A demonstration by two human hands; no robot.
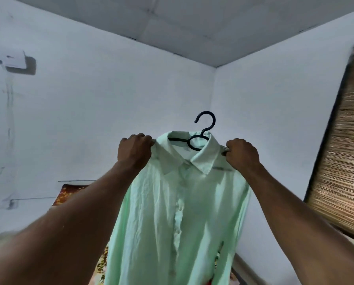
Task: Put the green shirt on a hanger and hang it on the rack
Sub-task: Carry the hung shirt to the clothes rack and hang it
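A pale green shirt [178, 212] hangs in the air in front of me, collar up and front facing me. A black hanger [205, 128] sits inside its neck, with the hook sticking up above the collar. My left hand [135, 151] grips the shirt's left shoulder. My right hand [242, 154] grips the right shoulder, where a bit of the hanger's end shows between the fingers. No rack is in view.
White walls meet in a corner behind the shirt. A bamboo blind [344, 151] covers a window at the right. A wall fixture [16, 61] is mounted high on the left. Patterned fabric [69, 192] lies low behind my left arm.
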